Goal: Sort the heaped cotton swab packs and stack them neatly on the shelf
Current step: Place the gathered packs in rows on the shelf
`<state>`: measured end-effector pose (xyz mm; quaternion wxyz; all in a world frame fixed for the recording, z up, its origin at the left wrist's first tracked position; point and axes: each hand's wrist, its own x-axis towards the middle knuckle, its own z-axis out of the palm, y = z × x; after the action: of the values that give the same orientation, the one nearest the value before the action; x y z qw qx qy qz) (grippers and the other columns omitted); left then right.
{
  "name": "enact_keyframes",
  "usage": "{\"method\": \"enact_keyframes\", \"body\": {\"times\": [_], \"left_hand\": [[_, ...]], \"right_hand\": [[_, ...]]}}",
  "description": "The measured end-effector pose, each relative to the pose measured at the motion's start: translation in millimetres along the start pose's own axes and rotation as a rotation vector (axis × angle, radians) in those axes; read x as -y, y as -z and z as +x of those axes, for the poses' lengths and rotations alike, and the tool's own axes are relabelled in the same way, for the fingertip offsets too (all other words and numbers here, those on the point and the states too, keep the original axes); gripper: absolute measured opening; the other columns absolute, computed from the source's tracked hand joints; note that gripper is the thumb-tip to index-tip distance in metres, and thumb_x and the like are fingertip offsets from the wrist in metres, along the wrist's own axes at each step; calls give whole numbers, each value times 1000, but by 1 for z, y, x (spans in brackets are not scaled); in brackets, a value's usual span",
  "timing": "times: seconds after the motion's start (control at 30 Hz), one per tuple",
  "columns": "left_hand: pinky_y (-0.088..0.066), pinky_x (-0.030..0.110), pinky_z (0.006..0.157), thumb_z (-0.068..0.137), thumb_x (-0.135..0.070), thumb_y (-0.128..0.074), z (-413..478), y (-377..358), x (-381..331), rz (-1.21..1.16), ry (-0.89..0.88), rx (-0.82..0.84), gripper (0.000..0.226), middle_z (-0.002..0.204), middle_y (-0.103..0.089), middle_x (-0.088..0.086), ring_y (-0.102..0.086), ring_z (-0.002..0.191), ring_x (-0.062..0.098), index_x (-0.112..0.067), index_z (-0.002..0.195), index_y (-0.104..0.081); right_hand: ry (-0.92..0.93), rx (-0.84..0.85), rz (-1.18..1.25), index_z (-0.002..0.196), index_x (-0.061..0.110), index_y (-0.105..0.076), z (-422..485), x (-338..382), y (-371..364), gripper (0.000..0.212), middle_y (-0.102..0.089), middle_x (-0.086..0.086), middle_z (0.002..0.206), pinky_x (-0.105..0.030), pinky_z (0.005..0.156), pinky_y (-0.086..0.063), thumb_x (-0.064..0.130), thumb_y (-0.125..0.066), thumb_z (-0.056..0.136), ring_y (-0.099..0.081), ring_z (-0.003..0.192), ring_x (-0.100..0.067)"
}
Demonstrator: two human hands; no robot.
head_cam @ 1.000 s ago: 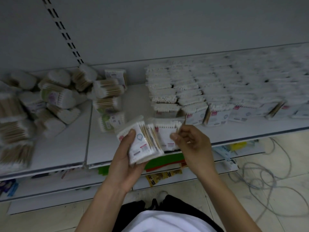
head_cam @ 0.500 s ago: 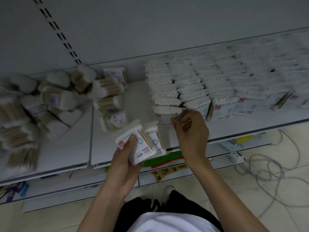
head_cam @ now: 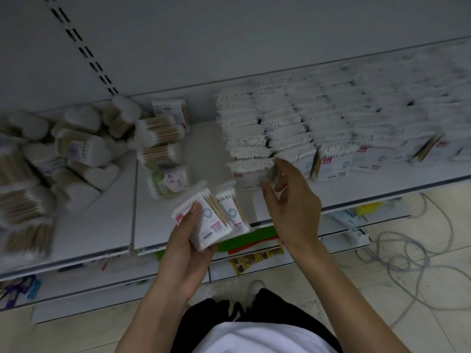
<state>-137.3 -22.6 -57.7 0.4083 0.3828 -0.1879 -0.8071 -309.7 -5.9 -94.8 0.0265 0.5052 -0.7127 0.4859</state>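
Note:
My left hand (head_cam: 188, 250) grips a small bundle of white cotton swab packs (head_cam: 211, 215) with pink labels, held over the front edge of the white shelf (head_cam: 178, 238). My right hand (head_cam: 293, 200) hovers at the right end of the front pack (head_cam: 244, 171) in the leftmost tidy row, fingers loosely spread and blurred, thumb by its lower corner. Neat rows of packs (head_cam: 305, 128) fill the shelf to the right. The jumbled heap of packs (head_cam: 76, 159) lies on the left.
A green-labelled pack (head_cam: 168, 182) lies loose just left of my left hand. Slotted upright (head_cam: 84, 49) runs up the back panel. Lower shelves hold coloured goods (head_cam: 254, 240). Loose cables (head_cam: 407, 250) trail over the tiled floor at the right.
My right hand took one pack from the bundle in my left hand, carried it up to the front of the leftmost row and set it there; its fingers have now loosened.

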Motion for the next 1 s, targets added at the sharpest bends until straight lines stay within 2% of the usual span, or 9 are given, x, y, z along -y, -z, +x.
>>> {"method": "enact_keyframes", "body": {"times": [0.1, 0.17, 0.43, 0.5, 0.57, 0.7, 0.77, 0.87, 1.0], "left_hand": [[-51, 38, 92, 76, -30, -65, 1, 1, 1, -4, -11, -46, 17, 103, -74, 4, -70, 94, 18, -23, 80, -80], [-50, 41, 94, 73, -34, -71, 1, 1, 1, -1, 0, -50, 17, 106, -73, 5, -69, 99, 20, -23, 84, -80], [-49, 43, 93, 55, -35, -89, -2, 6, 0, -58, -40, -33, 40, 110, -72, 7, -69, 100, 21, -20, 90, -79], [-49, 44, 91, 71, -31, -73, -4, 5, 1, -77, -31, -71, 18, 106, -73, 6, -70, 96, 20, -21, 84, -80], [-49, 44, 91, 79, -26, -58, -4, 4, 3, -94, -29, -96, 22, 103, -74, 4, -70, 93, 19, -22, 79, -80], [-51, 43, 91, 57, -31, -87, -4, 5, 4, -98, -22, -47, 35, 112, -71, 8, -69, 100, 22, -20, 89, -79], [-54, 39, 88, 60, -33, -85, -4, 5, 4, -97, -31, -65, 32, 109, -72, 7, -69, 98, 22, -20, 88, -80], [-59, 32, 77, 78, -26, -58, -3, 1, 4, -121, -37, -74, 25, 106, -73, 6, -71, 92, 19, -18, 91, -78], [-59, 32, 77, 78, -25, -56, -4, -2, 1, -125, -47, -63, 25, 104, -73, 5, -71, 90, 17, -18, 87, -78]], "right_hand": [[318, -43, -209, 124, 11, -62, 12, 4, 0, 41, -61, -12, 87, -25, 53, -42, 13, -71, 84, -56, 72, -21], [374, 3, -293, 122, 10, -64, 21, 4, -4, 41, -57, -13, 85, -27, 56, -36, 13, -72, 82, -51, 73, -23], [304, 136, -285, 85, 11, -74, 44, 10, 8, 11, -56, -12, 85, -30, 66, -30, 15, -71, 76, -57, 75, -29], [293, 201, -315, 83, 11, -74, 53, 11, 12, 11, -57, -11, 84, -31, 68, -31, 17, -72, 74, -58, 73, -30], [259, 271, -302, 84, 13, -74, 59, 11, 14, 14, -58, -10, 85, -33, 71, -32, 22, -73, 73, -59, 73, -29], [267, 280, -285, 78, 15, -74, 67, 11, 12, 10, -58, -8, 79, -32, 70, -31, 23, -67, 77, -59, 67, -27], [290, 274, -302, 74, 13, -72, 68, 13, 9, 7, -57, -9, 77, -31, 69, -29, 14, -66, 76, -57, 64, -28], [305, 265, -315, 82, 13, -69, 69, 12, 8, 4, -58, -8, 80, -29, 67, -29, 12, -68, 78, -57, 64, -27], [248, 259, -163, 109, 11, -62, 61, 17, 20, 23, -62, -7, 91, -30, 61, -46, 18, -59, 86, -60, 69, -23]]}}
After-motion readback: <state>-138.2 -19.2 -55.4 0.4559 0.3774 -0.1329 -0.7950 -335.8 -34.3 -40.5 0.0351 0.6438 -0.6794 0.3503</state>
